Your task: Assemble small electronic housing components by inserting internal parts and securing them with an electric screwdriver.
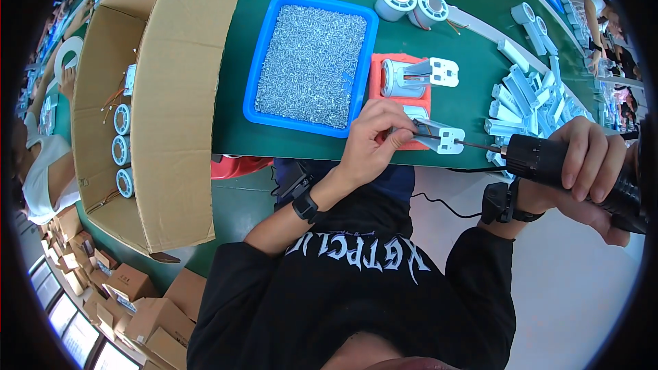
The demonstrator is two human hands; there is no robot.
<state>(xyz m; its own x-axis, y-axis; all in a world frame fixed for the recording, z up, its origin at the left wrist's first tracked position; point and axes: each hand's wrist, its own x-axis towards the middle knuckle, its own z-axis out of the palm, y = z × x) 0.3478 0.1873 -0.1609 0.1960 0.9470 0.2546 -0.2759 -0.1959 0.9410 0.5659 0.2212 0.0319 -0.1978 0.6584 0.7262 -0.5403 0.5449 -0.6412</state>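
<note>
My right hand (593, 171) is wrapped round a black electric screwdriver (538, 157), held level at the right. Its long thin bit (480, 145) runs left through the white bracket (449, 141) of the nearer part, toward my left fingertips. My left hand (377, 136) is closed in a pinch at the bit's end, over that part; whatever the fingertips hold is hidden. The nearer part sits in a red holder (376, 85), its round body mostly covered by my left hand. Behind it in the same holder lies a second white cylinder with a bracket arm (439, 72).
A blue tray (250, 99) full of small metal screws (308, 62) stands left of the holder. Farther left is a large cardboard box (181, 109) with white round parts. Two white cylinders (396, 1) stand at the back. White brackets (524, 96) are heaped at right.
</note>
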